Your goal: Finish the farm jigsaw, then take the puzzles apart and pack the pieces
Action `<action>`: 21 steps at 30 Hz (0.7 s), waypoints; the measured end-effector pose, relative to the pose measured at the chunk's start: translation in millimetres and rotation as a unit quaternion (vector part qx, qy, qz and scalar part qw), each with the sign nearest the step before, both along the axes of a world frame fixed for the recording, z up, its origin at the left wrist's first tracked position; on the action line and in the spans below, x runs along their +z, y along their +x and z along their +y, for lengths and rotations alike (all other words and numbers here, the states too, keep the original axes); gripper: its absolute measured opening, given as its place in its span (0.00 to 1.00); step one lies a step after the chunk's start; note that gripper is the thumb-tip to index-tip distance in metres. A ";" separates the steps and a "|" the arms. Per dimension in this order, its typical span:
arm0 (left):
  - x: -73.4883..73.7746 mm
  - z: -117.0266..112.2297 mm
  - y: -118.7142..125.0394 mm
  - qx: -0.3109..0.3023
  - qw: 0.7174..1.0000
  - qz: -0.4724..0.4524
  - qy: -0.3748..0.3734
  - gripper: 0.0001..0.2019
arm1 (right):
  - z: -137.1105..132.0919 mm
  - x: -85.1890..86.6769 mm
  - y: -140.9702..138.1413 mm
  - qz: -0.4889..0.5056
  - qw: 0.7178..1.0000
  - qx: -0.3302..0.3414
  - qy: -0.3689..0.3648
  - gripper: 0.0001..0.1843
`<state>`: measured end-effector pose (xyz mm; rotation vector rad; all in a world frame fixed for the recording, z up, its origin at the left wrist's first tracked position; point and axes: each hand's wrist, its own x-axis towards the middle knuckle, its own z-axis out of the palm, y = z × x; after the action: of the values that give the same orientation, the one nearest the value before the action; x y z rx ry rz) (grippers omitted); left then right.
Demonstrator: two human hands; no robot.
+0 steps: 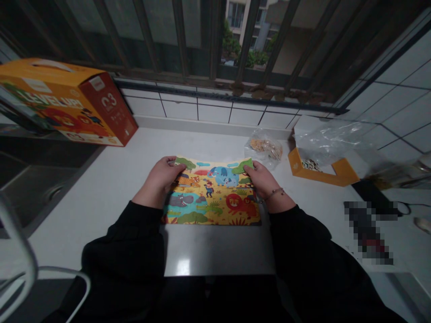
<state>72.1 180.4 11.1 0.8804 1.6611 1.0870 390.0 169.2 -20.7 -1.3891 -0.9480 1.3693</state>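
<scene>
While the left hand (164,175) grips the upper left corner of a picture sheet (208,190), its thumb lying on the printed face, the right hand (263,179) pinches the upper right corner in the same way. The sheet is spread out between the two hands above the middle of the white desk (133,163), its top edge sagging slightly; whether its lower edge touches the surface I cannot tell. Printed on it are blue elephants (220,175) near the top, a grey hippo (185,200) at the left and red-maned lions (233,204) at the lower right. A thin bracelet (276,193) circles the right wrist, and both arms wear black sleeves (129,237). Just beyond the right hand lies a clear bag (265,149) with small tan pieces inside. Farther right sits an open orange box (343,175) holding black-and-white patterned pieces (311,165), with clear plastic (336,141) spread over it. At the far left stands an orange carton (109,110) marked "LEVEL UP!" and "03". Behind the desk runs a white tiled wall (213,110), below a barred window (182,40).
</scene>
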 end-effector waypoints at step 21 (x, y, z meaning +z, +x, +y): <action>0.6 -4.2 -0.4 -0.111 0.978 -0.176 -0.030 0.04 | -4.0 4.1 -3.2 0.149 0.988 0.034 0.030 0.09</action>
<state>71.7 176.2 11.7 0.7631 1.2640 0.9689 386.9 165.2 -16.6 -1.0775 -0.8364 1.5366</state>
